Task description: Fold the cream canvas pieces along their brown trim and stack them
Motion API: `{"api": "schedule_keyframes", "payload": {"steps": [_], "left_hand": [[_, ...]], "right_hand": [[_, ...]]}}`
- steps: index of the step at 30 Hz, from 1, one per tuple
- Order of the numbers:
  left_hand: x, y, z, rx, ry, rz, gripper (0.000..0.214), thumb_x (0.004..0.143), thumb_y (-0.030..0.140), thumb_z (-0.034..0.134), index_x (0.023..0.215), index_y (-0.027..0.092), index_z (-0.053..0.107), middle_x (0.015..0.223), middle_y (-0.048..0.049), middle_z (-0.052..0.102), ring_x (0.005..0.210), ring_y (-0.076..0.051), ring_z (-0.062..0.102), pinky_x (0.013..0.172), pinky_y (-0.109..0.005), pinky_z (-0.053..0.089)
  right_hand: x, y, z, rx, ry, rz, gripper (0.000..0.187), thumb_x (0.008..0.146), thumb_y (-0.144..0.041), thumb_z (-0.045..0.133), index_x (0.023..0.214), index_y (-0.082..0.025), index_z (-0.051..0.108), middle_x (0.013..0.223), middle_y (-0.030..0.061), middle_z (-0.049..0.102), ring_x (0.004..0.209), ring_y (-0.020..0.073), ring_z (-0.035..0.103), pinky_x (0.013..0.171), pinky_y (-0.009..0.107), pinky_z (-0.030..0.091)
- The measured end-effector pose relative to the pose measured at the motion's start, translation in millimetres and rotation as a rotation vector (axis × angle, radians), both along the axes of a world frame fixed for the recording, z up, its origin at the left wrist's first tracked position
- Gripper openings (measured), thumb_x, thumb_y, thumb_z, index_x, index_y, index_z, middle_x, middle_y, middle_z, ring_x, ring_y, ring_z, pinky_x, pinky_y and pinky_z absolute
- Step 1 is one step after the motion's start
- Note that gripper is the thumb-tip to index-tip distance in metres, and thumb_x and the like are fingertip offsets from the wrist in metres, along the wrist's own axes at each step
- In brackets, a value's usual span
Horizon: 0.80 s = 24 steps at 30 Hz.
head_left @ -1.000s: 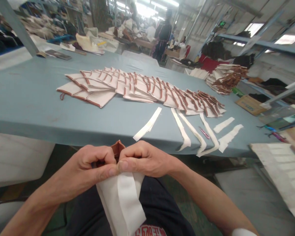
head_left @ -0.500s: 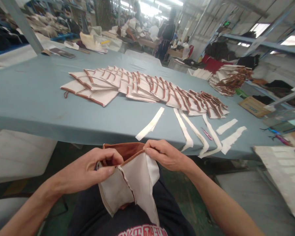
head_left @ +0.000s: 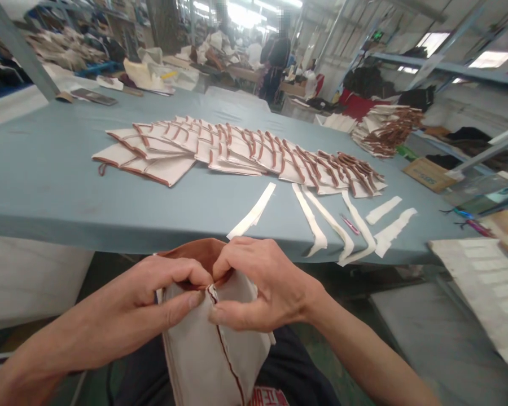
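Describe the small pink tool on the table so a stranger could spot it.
Start at the long blue table. Near its front edge lie white fabric strips; the pink tool rests between two of them. It alone is slim and coloured.

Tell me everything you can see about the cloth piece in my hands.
The cloth piece is off-white fabric outside, with a reddish-brown lining showing at its open top and a brown-edged seam running down its middle. It hangs over the lap. The left hand and right hand pinch its top edge at the seam.
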<state>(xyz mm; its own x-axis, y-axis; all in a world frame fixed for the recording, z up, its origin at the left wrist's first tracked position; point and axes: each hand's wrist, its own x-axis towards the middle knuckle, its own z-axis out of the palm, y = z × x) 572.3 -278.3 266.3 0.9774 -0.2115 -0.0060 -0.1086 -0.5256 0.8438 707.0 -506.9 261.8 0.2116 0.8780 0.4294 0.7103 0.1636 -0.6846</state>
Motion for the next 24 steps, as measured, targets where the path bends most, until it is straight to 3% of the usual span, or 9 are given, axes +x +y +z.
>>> {"api": "schedule_keyframes", "payload": {"steps": [5,11,19,24], "left_hand": [[-1.4,-3.4,-9.8,0.014,-0.054,0.069,0.023,0.101,0.032,0.062,0.085,0.027,0.077,0.077,0.0052,0.076,0.068,-0.015,0.064,0.066,-0.021,0.048],[-1.4,-2.4,-17.7,-0.060,0.002,0.099,0.027,0.101,0.037,0.059,0.084,0.024,0.075,0.074,0.0027,0.071,0.066,-0.016,0.062,0.060,-0.023,0.046],[-7.2,2.9,-20.0,-0.116,0.138,0.161,0.041,0.104,0.057,0.064,0.089,0.021,0.076,0.079,-0.0003,0.068,0.072,-0.018,0.058,0.061,-0.024,0.046],[-11.0,7.6,-25.1,-0.149,0.117,0.196,0.038,0.103,0.054,0.069,0.085,0.022,0.077,0.078,0.0003,0.071,0.071,-0.017,0.061,0.062,-0.021,0.047]], "right_hand": [[7.8,10.6,-5.5,-0.089,0.213,0.082,0.034,0.101,-0.047,0.082,0.090,-0.021,0.063,0.088,-0.0005,0.071,0.077,0.0132,0.060,0.080,0.027,0.050],[16.2,15.7,-19.5,-0.214,0.572,0.211,0.054,0.097,-0.070,0.082,0.091,-0.019,0.063,0.076,-0.0056,0.059,0.067,0.0106,0.049,0.062,0.023,0.041],[13.5,19.7,-19.8,-0.204,0.432,0.154,0.032,0.104,-0.048,0.073,0.094,-0.018,0.065,0.078,-0.0048,0.060,0.069,0.0104,0.050,0.065,0.024,0.038],[12.2,27.9,-23.3,-0.205,0.452,0.174,0.031,0.104,-0.048,0.073,0.095,-0.019,0.065,0.082,-0.0032,0.064,0.075,0.0119,0.054,0.068,0.024,0.040]]}}
